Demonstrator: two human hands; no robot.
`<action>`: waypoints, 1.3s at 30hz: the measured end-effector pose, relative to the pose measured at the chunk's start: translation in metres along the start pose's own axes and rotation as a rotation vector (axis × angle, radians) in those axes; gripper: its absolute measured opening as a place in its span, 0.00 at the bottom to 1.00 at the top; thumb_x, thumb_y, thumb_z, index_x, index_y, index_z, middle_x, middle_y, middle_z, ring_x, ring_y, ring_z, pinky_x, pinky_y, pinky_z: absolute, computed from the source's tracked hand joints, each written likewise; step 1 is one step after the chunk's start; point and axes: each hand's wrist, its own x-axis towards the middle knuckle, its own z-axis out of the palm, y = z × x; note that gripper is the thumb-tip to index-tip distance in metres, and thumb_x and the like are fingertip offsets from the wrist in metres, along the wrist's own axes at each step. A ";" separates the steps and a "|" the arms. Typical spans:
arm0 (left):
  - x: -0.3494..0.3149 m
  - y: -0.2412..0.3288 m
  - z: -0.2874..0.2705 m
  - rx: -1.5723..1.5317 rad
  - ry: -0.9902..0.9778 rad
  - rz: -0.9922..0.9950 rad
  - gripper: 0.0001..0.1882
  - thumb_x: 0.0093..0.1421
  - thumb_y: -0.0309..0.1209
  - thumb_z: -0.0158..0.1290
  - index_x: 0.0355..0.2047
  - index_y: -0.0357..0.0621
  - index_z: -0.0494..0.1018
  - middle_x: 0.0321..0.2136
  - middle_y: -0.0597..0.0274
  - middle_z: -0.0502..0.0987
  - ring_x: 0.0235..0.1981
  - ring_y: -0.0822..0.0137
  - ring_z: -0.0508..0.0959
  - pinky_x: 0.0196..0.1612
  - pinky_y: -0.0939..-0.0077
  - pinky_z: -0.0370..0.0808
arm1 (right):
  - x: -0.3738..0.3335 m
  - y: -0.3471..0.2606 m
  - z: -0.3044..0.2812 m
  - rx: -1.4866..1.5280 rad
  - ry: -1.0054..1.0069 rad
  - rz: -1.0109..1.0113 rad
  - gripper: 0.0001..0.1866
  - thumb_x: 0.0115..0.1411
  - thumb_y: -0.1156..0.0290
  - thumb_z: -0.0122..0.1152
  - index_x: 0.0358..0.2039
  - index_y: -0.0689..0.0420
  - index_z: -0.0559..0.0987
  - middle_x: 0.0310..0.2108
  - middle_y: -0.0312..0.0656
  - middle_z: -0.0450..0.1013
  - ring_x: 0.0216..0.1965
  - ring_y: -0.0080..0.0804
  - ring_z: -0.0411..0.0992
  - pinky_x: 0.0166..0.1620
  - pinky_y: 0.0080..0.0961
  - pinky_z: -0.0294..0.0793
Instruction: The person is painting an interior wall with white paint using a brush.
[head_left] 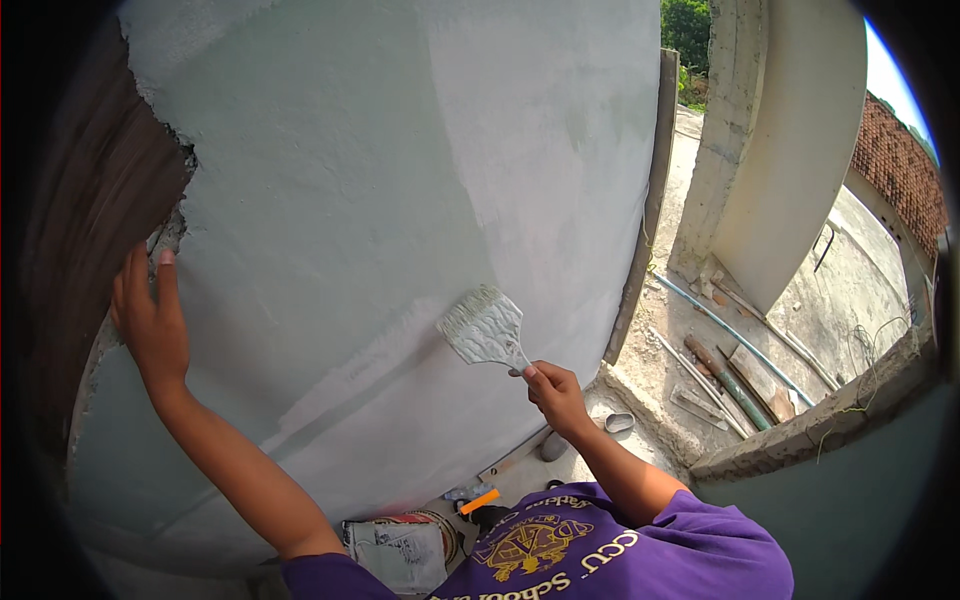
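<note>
A broad, flat paintbrush (490, 332), its bristles and head coated in pale paint, is gripped by the handle in my right hand (557, 397). The bristles point up and left, close to the pale green wall (320, 190); whether they touch it I cannot tell. Whiter paint (520, 110) covers the wall's right side, and a whitish band slants below the brush. At far left my left hand (156, 330) leans with fingers extended on the broken plaster edge (172, 232), beside a dark brown surface (95, 190). It holds nothing.
Below, near my body, stands a paint-splashed container (397, 553) beside an orange object (480, 501). Slippers (619, 422) lie by the wall's foot. To the right, pipes and boards (735, 380) litter the floor past an opening, next to a concrete column (725, 150) and a low ledge (800, 440).
</note>
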 end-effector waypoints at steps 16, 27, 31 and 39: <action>0.000 0.002 -0.001 -0.013 -0.020 -0.024 0.29 0.68 0.48 0.42 0.58 0.36 0.66 0.57 0.47 0.68 0.60 0.51 0.64 0.64 0.59 0.53 | 0.000 0.026 0.000 -0.044 0.010 0.052 0.18 0.68 0.59 0.50 0.35 0.62 0.81 0.15 0.25 0.56 0.18 0.14 0.52 0.22 0.18 0.52; 0.003 0.002 0.001 -0.021 -0.001 -0.014 0.29 0.68 0.47 0.41 0.58 0.35 0.65 0.57 0.46 0.67 0.60 0.50 0.63 0.64 0.60 0.53 | 0.034 -0.006 0.022 -0.106 0.012 -0.209 0.20 0.69 0.60 0.48 0.35 0.64 0.80 0.14 0.25 0.53 0.17 0.14 0.50 0.21 0.17 0.50; 0.001 0.001 0.000 -0.027 0.011 0.029 0.29 0.68 0.47 0.42 0.58 0.36 0.66 0.57 0.47 0.67 0.60 0.50 0.63 0.64 0.60 0.54 | 0.009 0.028 0.007 -0.202 0.060 0.022 0.19 0.69 0.61 0.48 0.33 0.64 0.80 0.13 0.25 0.53 0.16 0.14 0.50 0.21 0.18 0.50; 0.003 -0.002 0.002 -0.017 0.002 -0.021 0.28 0.67 0.47 0.42 0.58 0.37 0.66 0.57 0.47 0.68 0.60 0.51 0.64 0.63 0.60 0.54 | 0.021 -0.008 0.014 -0.001 -0.020 -0.172 0.19 0.68 0.61 0.49 0.33 0.64 0.79 0.14 0.25 0.53 0.16 0.14 0.49 0.20 0.17 0.49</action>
